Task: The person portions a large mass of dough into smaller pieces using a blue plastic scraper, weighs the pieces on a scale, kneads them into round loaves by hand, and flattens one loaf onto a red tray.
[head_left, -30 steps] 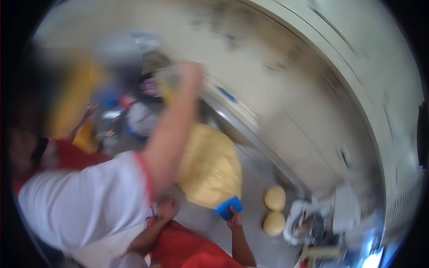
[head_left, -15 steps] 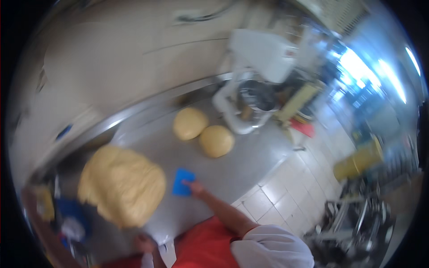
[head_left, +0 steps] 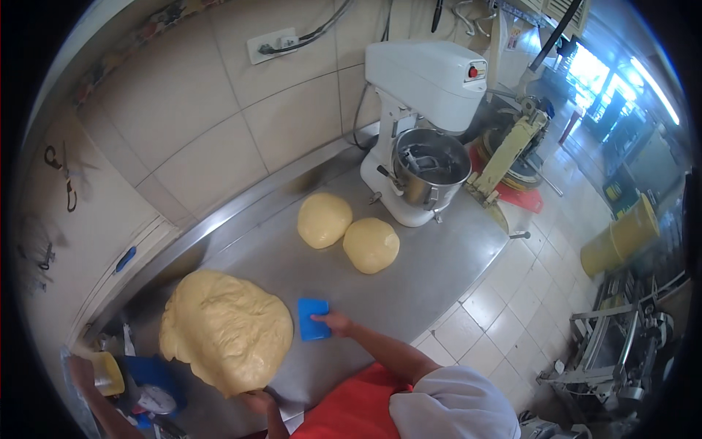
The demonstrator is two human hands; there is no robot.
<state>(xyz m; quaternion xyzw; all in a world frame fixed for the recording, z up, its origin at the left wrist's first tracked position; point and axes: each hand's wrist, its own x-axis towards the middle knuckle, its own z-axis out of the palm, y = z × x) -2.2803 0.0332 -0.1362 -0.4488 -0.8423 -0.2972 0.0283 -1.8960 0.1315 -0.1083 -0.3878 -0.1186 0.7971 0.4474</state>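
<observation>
My right hand (head_left: 330,322) is closed on a blue flat scraper (head_left: 311,316) above the steel counter (head_left: 424,285), beside a large mound of yellow dough (head_left: 223,329). My left hand (head_left: 257,401) touches that mound's lower edge, with its fingertips partly hidden under it. Two smooth dough balls (head_left: 324,217) sit side by side behind the scraper, left of a white stand mixer (head_left: 417,80) with a steel bowl (head_left: 431,183).
Another person's hand (head_left: 80,369) is at the far left, near a yellow container (head_left: 108,377), blue-based scale (head_left: 153,369) and tools. A tiled wall backs the counter. Right are a cream-coloured press (head_left: 504,157), a yellow drum (head_left: 618,238) and metal equipment (head_left: 607,336).
The view has swung to the right along the counter, bringing the mixer and floor into clear sight. My left hand has moved up to the dough mound's edge; my right still holds the scraper.
</observation>
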